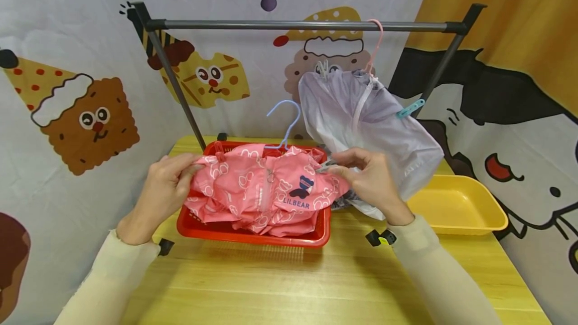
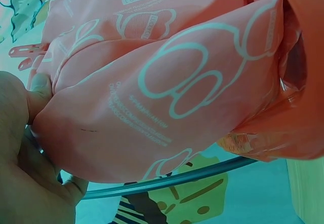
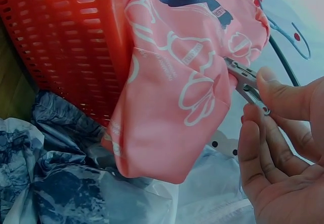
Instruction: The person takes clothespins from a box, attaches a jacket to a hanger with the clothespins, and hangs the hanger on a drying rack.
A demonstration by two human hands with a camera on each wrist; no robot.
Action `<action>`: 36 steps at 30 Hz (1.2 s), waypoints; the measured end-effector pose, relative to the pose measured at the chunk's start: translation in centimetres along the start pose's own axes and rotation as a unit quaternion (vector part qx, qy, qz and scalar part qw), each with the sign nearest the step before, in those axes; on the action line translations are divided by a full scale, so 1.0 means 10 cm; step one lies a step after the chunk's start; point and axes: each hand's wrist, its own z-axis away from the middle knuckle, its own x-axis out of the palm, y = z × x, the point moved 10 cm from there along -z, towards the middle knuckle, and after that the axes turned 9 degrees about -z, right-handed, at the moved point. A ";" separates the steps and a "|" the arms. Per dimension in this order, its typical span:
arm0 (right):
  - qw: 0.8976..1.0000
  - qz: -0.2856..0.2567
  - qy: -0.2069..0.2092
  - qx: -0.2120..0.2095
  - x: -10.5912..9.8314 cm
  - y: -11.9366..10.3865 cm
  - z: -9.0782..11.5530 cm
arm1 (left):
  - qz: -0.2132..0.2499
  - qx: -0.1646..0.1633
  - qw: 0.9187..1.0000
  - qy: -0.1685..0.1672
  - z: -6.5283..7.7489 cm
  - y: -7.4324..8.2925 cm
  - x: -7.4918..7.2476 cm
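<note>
A pink jacket (image 1: 244,189) with white outlines and a dark bear print lies over the red basket (image 1: 253,237). The hook of a blue hanger (image 1: 298,114) rises from its collar. My left hand (image 1: 164,189) pinches the jacket's fabric at the left shoulder, beside a red clothespin (image 1: 219,151). At the opposite shoulder, my right hand (image 1: 372,179) pinches a grey clothespin (image 3: 248,82) between thumb and fingers. The right wrist view has its jaws at the pink fabric. Most of the hanger is hidden inside the jacket.
Behind the basket stands a dark rack (image 1: 271,25). From it a pale lavender garment (image 1: 370,129) hangs on a pink hanger (image 1: 377,44), with a teal clothespin (image 1: 411,109) and a white clothespin (image 1: 322,70). A yellow tray (image 1: 456,202) sits at the right on the wooden table (image 1: 271,285).
</note>
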 end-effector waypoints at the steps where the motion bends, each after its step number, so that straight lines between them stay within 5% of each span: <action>1: 1.000 0.000 -0.001 0.002 0.00 0.01 0.00 | 0.001 0.000 1.000 -0.001 0.00 0.00 0.00; 36: 0.998 0.021 -0.022 -0.061 -0.03 0.06 0.08 | -0.009 -0.004 1.000 -0.002 0.01 -0.01 -0.01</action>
